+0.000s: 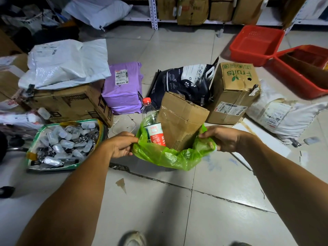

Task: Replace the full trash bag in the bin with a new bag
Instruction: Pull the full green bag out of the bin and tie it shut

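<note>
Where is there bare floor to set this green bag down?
The open tiles on the person's side of the green bag are bare, apart from a small brown scrap. Some bare floor also lies before the red tubs. Around the tray of tags, the purple parcel and the fruit box it is crowded.

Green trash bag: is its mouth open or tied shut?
Open: both hands hold the green trash bag apart; bottle and cardboard protrude.

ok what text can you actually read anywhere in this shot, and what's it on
"Fruits", upside down, on the cardboard box behind the green trash bag.
Shipping labels on that box and the purple parcel: too small to read.
Bottle label and dark pet bag print: Chinese characters, not legible.
</note>
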